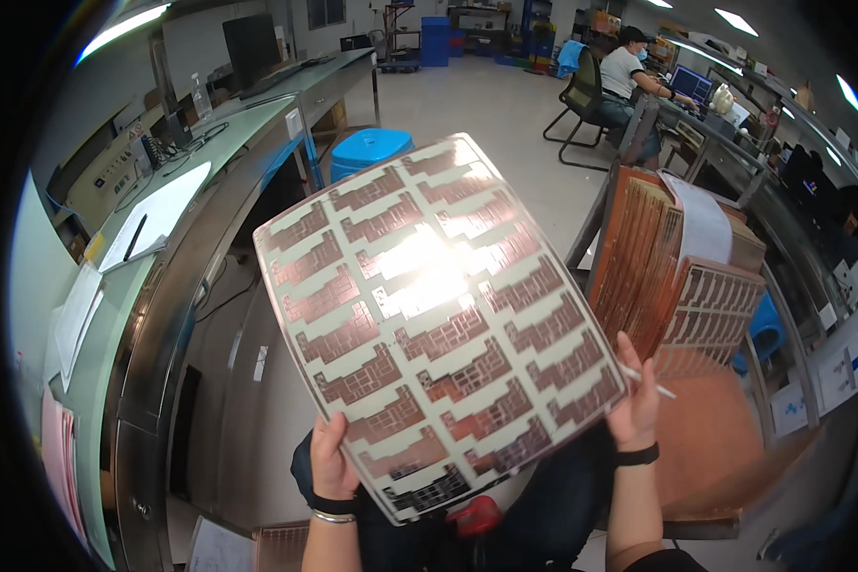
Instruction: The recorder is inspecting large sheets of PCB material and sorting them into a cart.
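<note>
A large circuit board panel point(436, 348) with rounded corners is held up tilted in front of me, with rows of copper patterns on a pale base. Bright light glares off its upper middle. My left hand point(332, 462) grips its lower left edge, thumb on the face and the other fingers hidden behind. At the lower right edge, my right hand point(636, 405) is closed on the panel too. A thin white stick like a pen point(656, 385) pokes out of that hand. Right of the panel stands an upright stack of copper-brown panels point(629, 257), with a patterned panel point(710, 315) leaning against it.
On the left runs a green-topped bench point(243, 119) with papers, a black pen point(135, 236), cables and a monitor. A blue stool point(372, 148) stands beyond the panel. At the back right, a masked person point(629, 81) sits by a computer. A white sheet point(701, 219) drapes over the stack.
</note>
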Available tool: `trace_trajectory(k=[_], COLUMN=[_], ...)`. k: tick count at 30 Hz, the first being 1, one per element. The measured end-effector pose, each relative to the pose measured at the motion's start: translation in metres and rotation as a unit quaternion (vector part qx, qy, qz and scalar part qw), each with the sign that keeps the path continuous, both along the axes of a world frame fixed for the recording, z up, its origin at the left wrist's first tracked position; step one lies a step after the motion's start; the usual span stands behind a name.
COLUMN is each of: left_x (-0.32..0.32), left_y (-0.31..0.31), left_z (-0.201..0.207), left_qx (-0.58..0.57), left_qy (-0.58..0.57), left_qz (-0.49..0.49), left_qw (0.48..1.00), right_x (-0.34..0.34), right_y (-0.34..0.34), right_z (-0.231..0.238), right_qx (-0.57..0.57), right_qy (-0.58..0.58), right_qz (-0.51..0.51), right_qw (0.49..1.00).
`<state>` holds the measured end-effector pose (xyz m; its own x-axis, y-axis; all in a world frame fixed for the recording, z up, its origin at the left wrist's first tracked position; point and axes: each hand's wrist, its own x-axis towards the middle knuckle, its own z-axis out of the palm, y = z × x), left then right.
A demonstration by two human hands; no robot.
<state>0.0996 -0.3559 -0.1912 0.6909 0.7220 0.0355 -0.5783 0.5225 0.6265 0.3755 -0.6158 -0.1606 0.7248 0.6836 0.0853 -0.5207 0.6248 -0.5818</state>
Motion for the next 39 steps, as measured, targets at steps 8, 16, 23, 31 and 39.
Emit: trace_trajectory(k=[8,16,23,31,39], left_x=[-0.003,0.016,0.028,-0.006,-0.014], left_y=[0.007,-0.018,-0.020,0.019,0.028], left_z=[0.018,-0.001,0.005,-0.005,0.011], left_qx=[-0.041,-0.125,-0.065,-0.026,0.066], left_qy=[0.045,-0.100,-0.003,0.036,0.047], left_qz=[-0.059,0.032,0.024,0.063,0.104], left_qw=[0.996,0.987,0.998,0.997,0.991], right_x=[0.002,-0.019,0.009,0.070,0.051], right_y=[0.017,0.049,0.020,-0.061,-0.044], right_z=[0.006,-0.034,-0.038,0.002,0.017], right_qx=[-0.134,-0.029,0.015,-0.070,-0.299], right_qy=[-0.101,0.019,0.001,-0.175,-0.323], right_qz=[0.093,-0.005,-0.064,0.011,-0.112], right_qw=[0.981,0.999,0.998,0.982,0.891])
